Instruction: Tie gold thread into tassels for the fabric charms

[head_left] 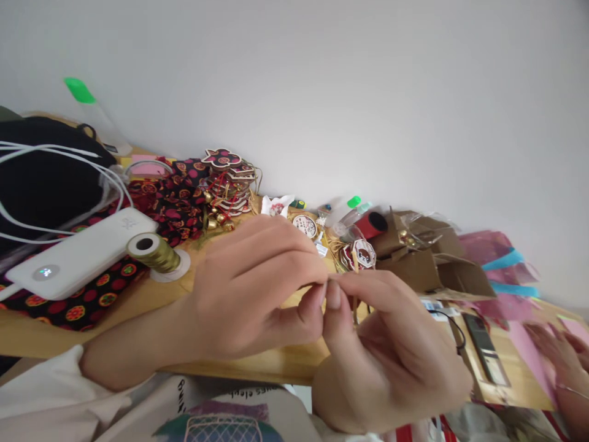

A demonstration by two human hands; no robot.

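Note:
My left hand and my right hand meet at chest height above the wooden table, thumbs and forefingers pinched together, fingertips touching. A thin tan cord shows by my right forefinger and runs down through the gap behind my right thumb. Whatever lies between my left fingertips is too small and covered to make out. Beyond the hands lie a stack of wooden ornaments with an animal picture and a round printed wooden tag. A spool of olive thread stands left of my left hand.
At left, a white power bank with cables rests on dark patterned cloth. Ornaments with gold bells are piled near the wall. Right are an open cardboard box, pink mesh, a phone and another person's hands.

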